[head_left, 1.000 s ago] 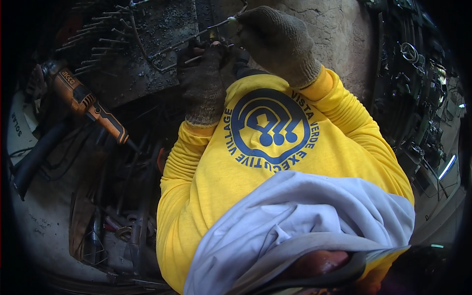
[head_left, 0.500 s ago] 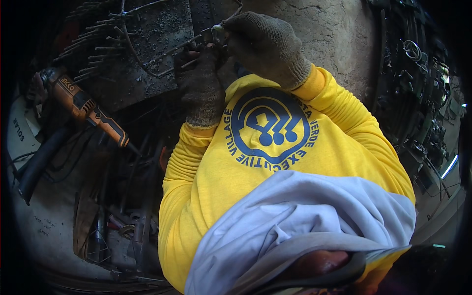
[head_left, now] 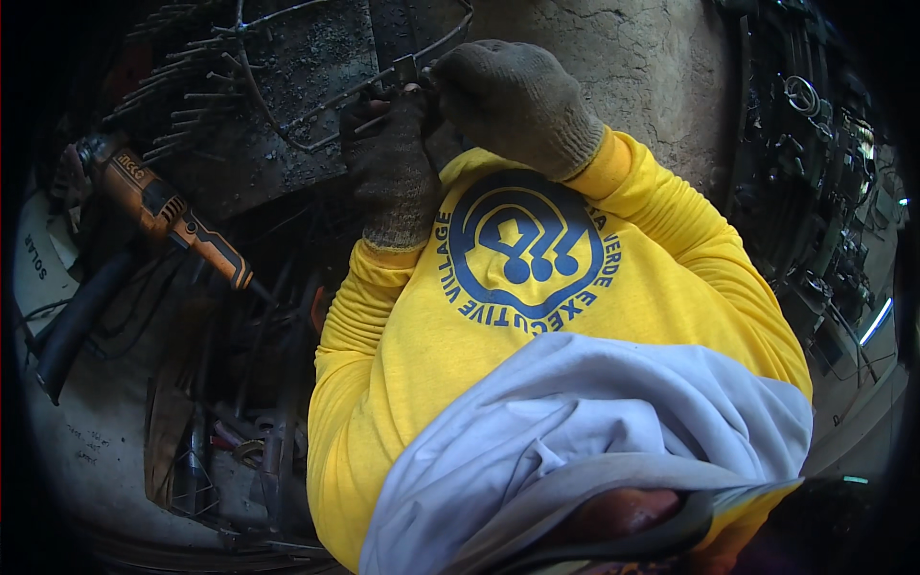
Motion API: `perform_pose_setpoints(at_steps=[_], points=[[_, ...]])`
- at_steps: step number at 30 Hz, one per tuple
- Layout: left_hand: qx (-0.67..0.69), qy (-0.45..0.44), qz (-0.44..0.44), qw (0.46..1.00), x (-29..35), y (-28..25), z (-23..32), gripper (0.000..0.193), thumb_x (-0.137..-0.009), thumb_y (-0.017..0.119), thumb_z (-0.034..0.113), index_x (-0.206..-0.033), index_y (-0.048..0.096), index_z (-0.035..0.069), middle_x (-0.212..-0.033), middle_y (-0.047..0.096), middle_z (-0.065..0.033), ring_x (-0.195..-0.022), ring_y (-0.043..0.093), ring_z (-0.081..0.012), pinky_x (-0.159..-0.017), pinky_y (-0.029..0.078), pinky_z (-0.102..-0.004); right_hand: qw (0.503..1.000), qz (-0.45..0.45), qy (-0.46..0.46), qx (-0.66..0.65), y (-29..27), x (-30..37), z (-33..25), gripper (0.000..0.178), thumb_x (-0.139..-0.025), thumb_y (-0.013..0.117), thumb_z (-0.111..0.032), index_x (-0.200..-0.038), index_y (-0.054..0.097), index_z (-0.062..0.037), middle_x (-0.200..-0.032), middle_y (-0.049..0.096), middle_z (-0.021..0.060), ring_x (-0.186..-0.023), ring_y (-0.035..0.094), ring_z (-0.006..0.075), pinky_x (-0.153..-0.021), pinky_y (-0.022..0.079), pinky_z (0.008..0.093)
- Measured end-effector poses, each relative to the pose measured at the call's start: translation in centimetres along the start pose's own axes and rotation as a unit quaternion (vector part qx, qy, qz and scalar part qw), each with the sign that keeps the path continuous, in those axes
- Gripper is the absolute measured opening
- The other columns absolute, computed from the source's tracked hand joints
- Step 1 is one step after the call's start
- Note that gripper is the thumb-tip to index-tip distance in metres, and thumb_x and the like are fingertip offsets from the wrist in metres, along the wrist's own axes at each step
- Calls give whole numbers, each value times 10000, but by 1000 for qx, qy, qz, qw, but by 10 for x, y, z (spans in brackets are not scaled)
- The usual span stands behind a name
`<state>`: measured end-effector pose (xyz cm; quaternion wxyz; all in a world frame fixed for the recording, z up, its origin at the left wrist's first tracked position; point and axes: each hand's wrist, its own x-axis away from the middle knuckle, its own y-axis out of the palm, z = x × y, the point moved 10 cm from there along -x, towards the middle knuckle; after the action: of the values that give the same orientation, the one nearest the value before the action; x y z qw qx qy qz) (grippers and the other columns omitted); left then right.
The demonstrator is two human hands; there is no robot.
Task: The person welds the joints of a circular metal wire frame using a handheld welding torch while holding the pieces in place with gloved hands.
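Observation:
My left hand (head_left: 391,168), in a dark knit work glove, is closed around a thin metal rod (head_left: 368,126) whose end pokes out beside the fingers. A small flat metal piece (head_left: 406,69) stands up by its bare thumb tip. My right hand (head_left: 522,101), gloved in the same brown knit, is curled up just right of that piece. Its fingertips are turned away, so what they hold is hidden. A bent metal rod frame (head_left: 251,81) runs behind the left hand.
An orange and black angle grinder (head_left: 158,203) lies on the left. Several short rods (head_left: 182,115) stick out beside the gritty dark metal plate (head_left: 331,57). Dark metal parts (head_left: 805,182) are heaped along the right. A black tube (head_left: 81,311) and scrap lie lower left.
My right hand has moved slightly down, its fingers curling beside the metal piece. A pale greenish spot at its fingertips no longer shows. My left hand stays nearly still.

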<state>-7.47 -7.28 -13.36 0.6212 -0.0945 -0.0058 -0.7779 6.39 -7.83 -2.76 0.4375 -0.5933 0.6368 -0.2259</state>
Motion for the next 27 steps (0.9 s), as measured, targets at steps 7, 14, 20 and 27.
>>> perform_pose_setpoints(at_steps=[7, 14, 20, 27], points=[[-224, 159, -63, 959, 5, 10, 23, 230, -989, 629, 101, -1205, 685, 46, -1162, 623, -125, -1047, 661, -227, -930, 521, -297, 999, 37, 6, -12, -4, -6, 5, 146, -858, 743, -186, -930, 704, -64, -800, 709, 137, -681, 707, 294, -618, 594, 363], [63, -5, -10, 998, 2, 3, -2, 216, -963, 678, 97, -1154, 611, 20, -1076, 680, -116, -996, 686, -194, -868, 553, -297, 999, -20, 31, -16, -1, 3, 3, 139, -867, 738, -177, -932, 703, -60, -820, 713, 141, -693, 709, 301, -636, 596, 373], [36, 8, -17, 999, -1, 6, 7, 243, -918, 723, 51, -1110, 575, 29, -1008, 701, -113, -935, 707, -197, -814, 578, -292, 995, -11, 76, -61, -10, 7, 15, 181, -909, 725, -91, -1082, 691, -50, -910, 729, 139, -797, 740, 263, -711, 606, 327], [72, -45, 24, 996, -1, 0, -20, 247, -917, 736, 74, -1076, 556, 17, -985, 705, -110, -922, 711, -189, -808, 576, -276, 990, 24, 83, -112, -2, 8, 23, 164, -909, 722, -180, -1020, 700, -62, -869, 721, 151, -742, 719, 311, -658, 602, 369]])
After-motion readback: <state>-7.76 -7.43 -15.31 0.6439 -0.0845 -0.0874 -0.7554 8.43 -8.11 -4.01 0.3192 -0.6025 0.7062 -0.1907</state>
